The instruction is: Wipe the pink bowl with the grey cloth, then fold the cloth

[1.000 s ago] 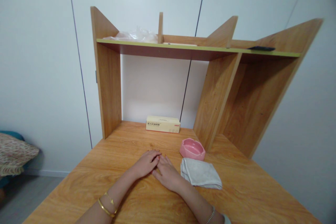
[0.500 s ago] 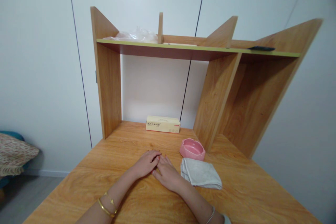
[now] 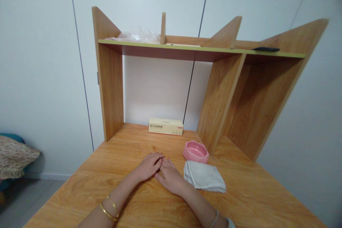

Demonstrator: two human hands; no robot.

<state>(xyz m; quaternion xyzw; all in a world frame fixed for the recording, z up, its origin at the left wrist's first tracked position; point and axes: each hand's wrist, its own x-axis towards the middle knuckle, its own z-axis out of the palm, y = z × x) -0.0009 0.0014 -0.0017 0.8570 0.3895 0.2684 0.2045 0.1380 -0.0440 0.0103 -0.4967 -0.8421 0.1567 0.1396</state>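
Both my hands lie flat on the wooden desk (image 3: 107,164), palms down, fingers stretched out. My left hand (image 3: 148,166) rests with its fingertips over the fingers of my right hand (image 3: 171,177). Neither hand holds anything. A folded pale grey cloth (image 3: 204,176) lies just to the right of my right hand, close to it but apart. Behind the cloth stands a pink ashtray-like dish (image 3: 196,151). A long cream box (image 3: 166,126) lies at the back of the desk against the wall.
A wooden hutch (image 3: 110,89) with upright dividers stands on the desk's back half. Its upper shelf carries crumpled clear plastic (image 3: 136,36) on the left and a dark flat object (image 3: 265,48) on the right. A patterned cushion (image 3: 14,156) is at far left.
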